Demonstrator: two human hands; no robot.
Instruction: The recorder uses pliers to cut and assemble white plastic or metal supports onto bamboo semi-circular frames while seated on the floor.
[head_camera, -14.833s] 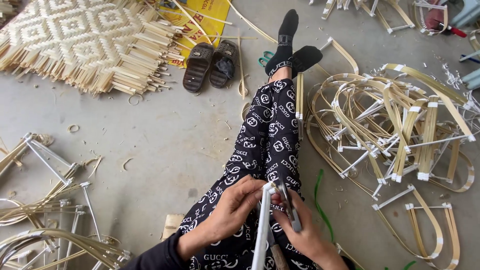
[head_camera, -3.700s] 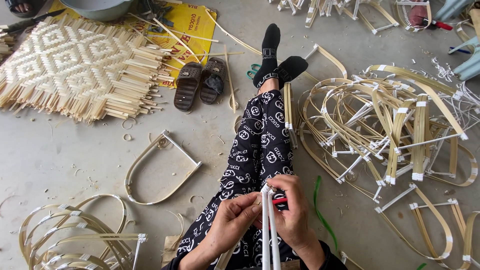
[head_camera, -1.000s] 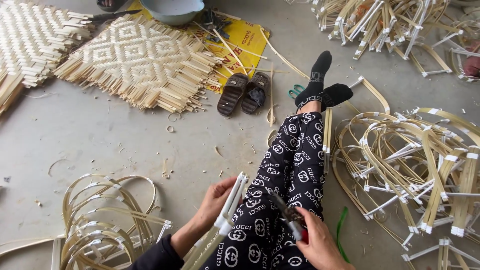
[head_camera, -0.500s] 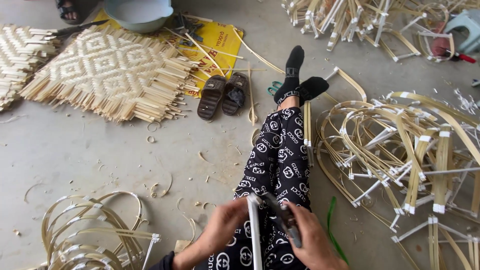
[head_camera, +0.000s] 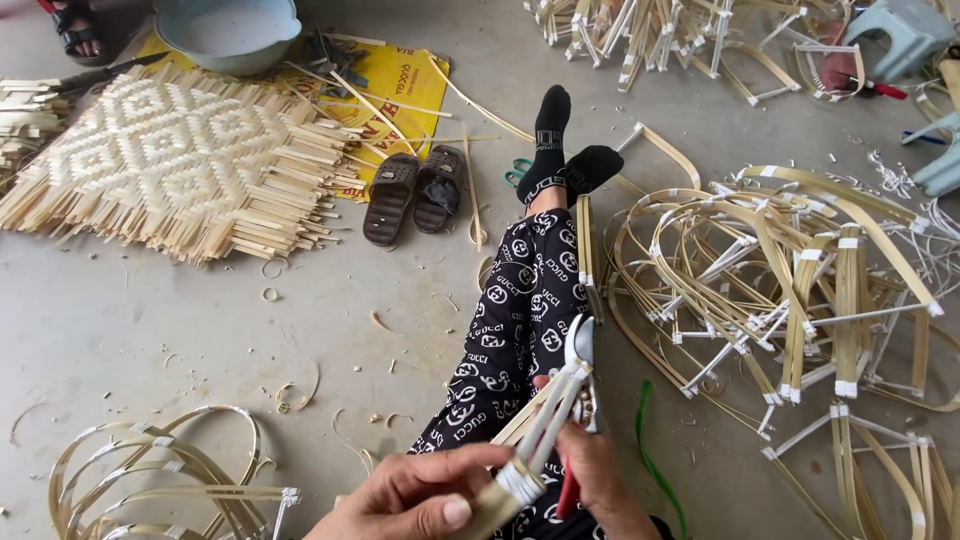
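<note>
I sit on the concrete floor, my legs (head_camera: 520, 310) in black patterned trousers and black socks stretched ahead. My left hand (head_camera: 420, 495) grips a bundle of pale bamboo strips (head_camera: 545, 425) just below its white binding; the bundle slants up to the right. My right hand (head_camera: 600, 480) holds red-handled pruning shears (head_camera: 580, 350), whose metal blades sit against the upper end of the bundle over my lap.
A big heap of bent, taped bamboo frames (head_camera: 800, 280) lies to the right, and curved hoops (head_camera: 170, 480) at lower left. Ahead on the left are a woven bamboo mat (head_camera: 170, 160), a yellow sheet (head_camera: 400, 80), dark sandals (head_camera: 415, 195) and a basin (head_camera: 230, 30).
The bundle has tilted from nearly upright to slanting right, and the shears have come up to its top end. My view has shifted slightly to the right.
</note>
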